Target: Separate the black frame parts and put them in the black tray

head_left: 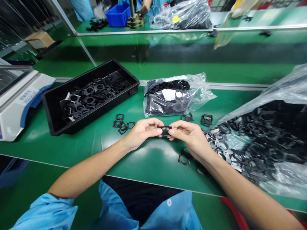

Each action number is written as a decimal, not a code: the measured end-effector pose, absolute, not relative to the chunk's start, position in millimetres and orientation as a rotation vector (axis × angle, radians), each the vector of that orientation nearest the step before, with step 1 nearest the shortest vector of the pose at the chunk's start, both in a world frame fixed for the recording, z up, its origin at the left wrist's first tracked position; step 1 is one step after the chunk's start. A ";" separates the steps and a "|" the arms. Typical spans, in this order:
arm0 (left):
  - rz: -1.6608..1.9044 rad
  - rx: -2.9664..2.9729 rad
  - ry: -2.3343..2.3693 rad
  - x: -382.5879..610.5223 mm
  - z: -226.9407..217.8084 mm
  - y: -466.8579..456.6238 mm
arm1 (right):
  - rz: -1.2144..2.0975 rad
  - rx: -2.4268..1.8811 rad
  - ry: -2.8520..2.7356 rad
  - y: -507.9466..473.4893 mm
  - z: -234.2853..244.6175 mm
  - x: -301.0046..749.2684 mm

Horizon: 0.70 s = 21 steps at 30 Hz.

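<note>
Between my two hands, above the middle of the green table, is a small black plastic frame point(165, 127). My left hand point(146, 130) pinches its left side between thumb and fingers. On the opposite side, my right hand point(185, 134) grips it the same way, and the fingertips hide both ends. Several black rings point(122, 123) lie left of my left hand. Close to my right hand are a black frame point(184, 159), partly under the wrist, and a thicker black part point(206, 120) farther back.
A black tray point(96, 118) of black parts stands at left, beside a white scale point(21, 102). A clear bag point(168, 99) of parts lies behind my hands. At right, a large open bag point(254, 137) spills black parts. Behind a transparent partition, a person's hand point(145, 6) shows.
</note>
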State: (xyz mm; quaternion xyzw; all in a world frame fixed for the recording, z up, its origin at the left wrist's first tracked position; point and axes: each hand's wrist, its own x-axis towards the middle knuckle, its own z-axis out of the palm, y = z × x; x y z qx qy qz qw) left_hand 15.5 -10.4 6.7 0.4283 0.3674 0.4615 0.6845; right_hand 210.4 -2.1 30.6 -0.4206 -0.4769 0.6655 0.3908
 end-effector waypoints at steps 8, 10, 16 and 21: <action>1.161 0.985 0.975 20.1 7.6 -13.0 | 1.608 -1.082 -1.233 -5.1 32.5 209.0; 1.189 1.048 0.987 20.4 8.2 -14.0 | 1.566 -1.085 -1.272 -7.0 33.0 208.5; 1.197 1.178 0.991 20.6 5.2 -14.9 | 1.352 -1.086 -1.384 -7.3 30.4 210.8; 1.218 1.345 0.942 20.0 3.9 -15.1 | 1.245 -1.009 -1.480 -6.9 28.3 212.4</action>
